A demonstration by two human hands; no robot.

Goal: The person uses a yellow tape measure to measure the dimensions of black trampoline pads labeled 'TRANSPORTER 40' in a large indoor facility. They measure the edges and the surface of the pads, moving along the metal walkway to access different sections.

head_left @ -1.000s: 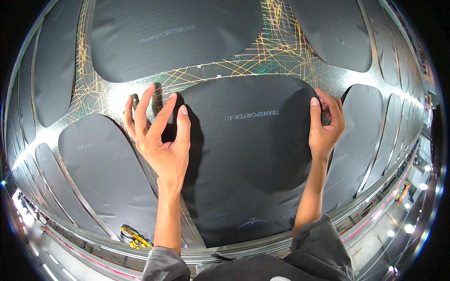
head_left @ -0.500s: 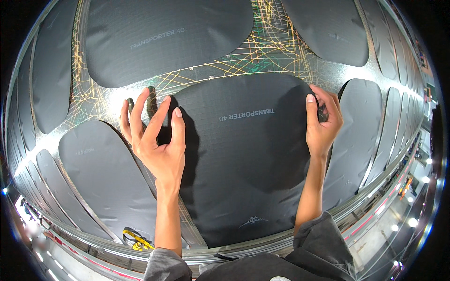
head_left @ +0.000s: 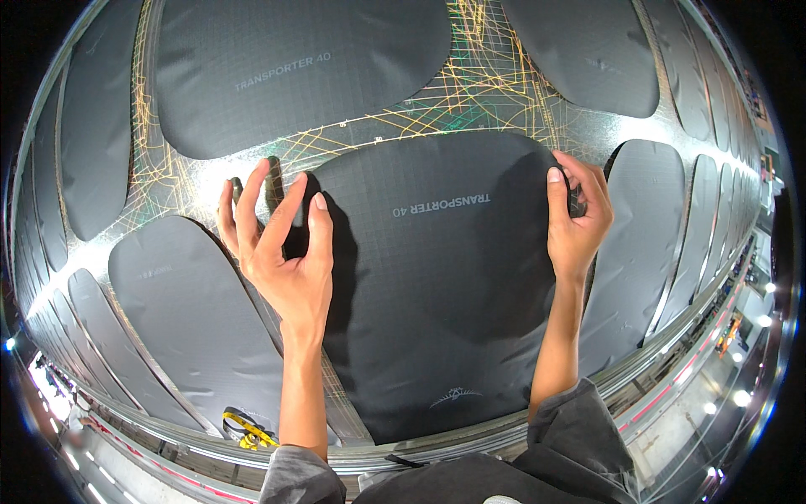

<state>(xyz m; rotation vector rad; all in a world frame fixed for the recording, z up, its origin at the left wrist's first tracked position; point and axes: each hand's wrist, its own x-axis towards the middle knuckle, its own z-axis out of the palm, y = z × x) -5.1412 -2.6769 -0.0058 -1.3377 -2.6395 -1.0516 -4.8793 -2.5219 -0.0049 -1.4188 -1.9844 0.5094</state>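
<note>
A large black fabric panel with pale lettering and a small line emblem lies in front of me on the work table. At its upper left edge, my left hand is open, fingers spread, thumb near the panel and the other fingers beyond the edge over the table surface. Around the upper right corner of the panel my right hand is curled, thumb on the top side and fingers over the outer edge. Whether its fingertips reach underneath is hidden. Dark hand shadows fall on the panel.
More black panels lie around: one to the left, one to the right, one beyond. The table surface between them carries yellow and green lines. A yellow and black tape-like item sits near the metal table edge.
Both hands stay in nearly the same place and pose. The panel has not visibly moved; the view has shifted only slightly.
</note>
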